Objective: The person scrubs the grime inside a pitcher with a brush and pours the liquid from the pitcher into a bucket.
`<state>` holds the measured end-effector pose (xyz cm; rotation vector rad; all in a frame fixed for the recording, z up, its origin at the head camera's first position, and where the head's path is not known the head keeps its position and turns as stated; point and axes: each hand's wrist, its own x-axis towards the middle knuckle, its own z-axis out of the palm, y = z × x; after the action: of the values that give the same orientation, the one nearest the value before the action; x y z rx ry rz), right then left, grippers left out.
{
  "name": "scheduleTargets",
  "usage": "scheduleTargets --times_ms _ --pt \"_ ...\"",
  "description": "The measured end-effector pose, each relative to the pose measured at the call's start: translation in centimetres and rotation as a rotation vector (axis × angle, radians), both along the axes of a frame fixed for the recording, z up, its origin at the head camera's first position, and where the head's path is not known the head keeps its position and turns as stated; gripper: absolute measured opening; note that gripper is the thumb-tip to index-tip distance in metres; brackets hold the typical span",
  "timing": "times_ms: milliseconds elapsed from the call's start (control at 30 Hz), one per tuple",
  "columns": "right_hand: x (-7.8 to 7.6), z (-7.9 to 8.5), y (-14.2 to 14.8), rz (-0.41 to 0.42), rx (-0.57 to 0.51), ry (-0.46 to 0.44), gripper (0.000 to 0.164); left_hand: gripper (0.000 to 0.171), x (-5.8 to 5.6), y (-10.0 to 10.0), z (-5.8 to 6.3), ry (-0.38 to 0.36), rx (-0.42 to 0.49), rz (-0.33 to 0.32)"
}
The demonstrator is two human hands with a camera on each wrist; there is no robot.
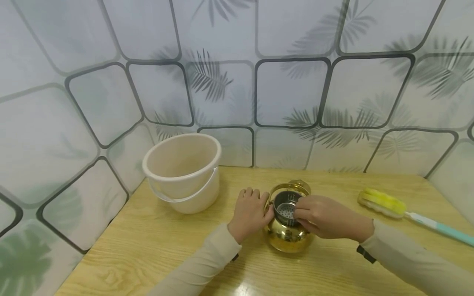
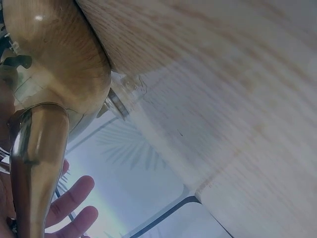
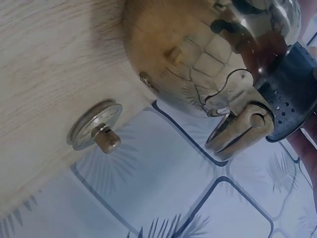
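A shiny gold teapot (image 1: 289, 240) stands upright on the wooden table. In its mouth sits a perforated metal strainer basket (image 1: 286, 210), its upper part rising out of the opening. The right hand (image 1: 322, 216) pinches the strainer's right rim. From the left, the left hand (image 1: 252, 211) holds the teapot near the handle, thumb beside the neck. In the left wrist view, the spout (image 2: 37, 158) crosses in front of that hand's outstretched fingers (image 2: 74, 198). The round gold lid (image 3: 96, 129) with its knob lies on the table behind the teapot.
A white bucket (image 1: 181, 164) with its handle hanging down stands at the back left. At the right lies a yellow-headed brush (image 1: 385, 203) with a white and turquoise handle. Patterned wall covering borders the table (image 1: 148, 250) at the back and both sides.
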<state>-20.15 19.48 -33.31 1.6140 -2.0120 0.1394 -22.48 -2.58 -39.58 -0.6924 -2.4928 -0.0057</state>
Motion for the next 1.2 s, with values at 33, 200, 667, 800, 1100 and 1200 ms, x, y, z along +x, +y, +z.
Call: scheduleTargets --times_ms 33,200,667,800,1100,1200 --pt "0.1 0.1 0.0 -0.001 0.002 -0.001 0.006 0.025 0.0 0.0 0.0 0.0 0.002 -0.001" --pt "0.2 1.2 0.1 0.012 -0.017 0.015 0.028 0.024 0.0 0.0 -0.1 0.001 0.009 -0.002" --pt "0.2 5.2 2.7 -0.061 -0.117 0.068 0.039 0.024 0.1 0.2 -0.1 0.005 0.014 -0.003" --pt "-0.2 5.6 3.8 -0.084 -0.146 0.061 0.041 0.03 0.1 0.3 0.0 -0.01 0.009 -0.001" --pt "-0.9 5.3 6.1 -0.17 -0.158 0.074 0.045 0.036 0.2 0.4 0.1 0.03 0.032 -0.021" --pt "-1.3 5.0 6.9 -0.2 -0.152 0.071 0.047 0.037 0.3 0.4 0.1 0.032 0.034 -0.023"
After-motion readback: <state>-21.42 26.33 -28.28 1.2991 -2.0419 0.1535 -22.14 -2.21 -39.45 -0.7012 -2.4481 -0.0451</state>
